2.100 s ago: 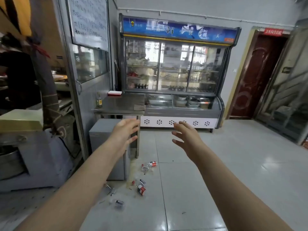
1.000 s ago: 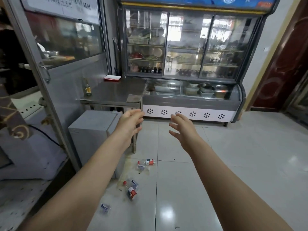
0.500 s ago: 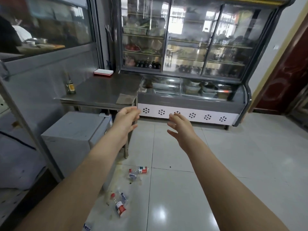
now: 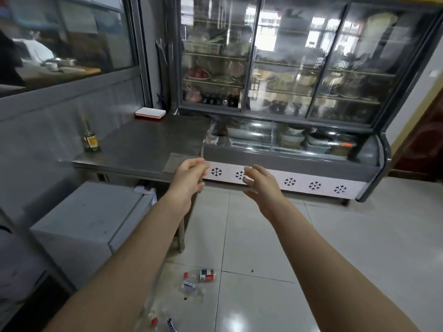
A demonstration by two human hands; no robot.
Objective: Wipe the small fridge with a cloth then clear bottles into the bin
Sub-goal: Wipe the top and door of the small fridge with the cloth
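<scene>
Ahead, far: tall glass-doored display cooler (image 4: 287, 68), shelves loaded with plates of food (image 4: 199, 74) and dark bottles (image 4: 220, 99). Near left, small grey box fridge (image 4: 79, 226), closed. Brownish folded cloth (image 4: 173, 161) on steel table (image 4: 143, 140) edge, beside empty, loosely curled left hand (image 4: 190, 177); right hand (image 4: 260, 182) likewise empty. Clear plastic bottles (image 4: 206, 275) on white tiled floor (image 4: 335, 259). Nearer the table than a moment ago.

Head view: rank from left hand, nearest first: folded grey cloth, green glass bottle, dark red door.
1. Folded grey cloth, on steel table, front edge, by left hand.
2. Green glass bottle, table's left side.
3. Dark red door, far right.
</scene>
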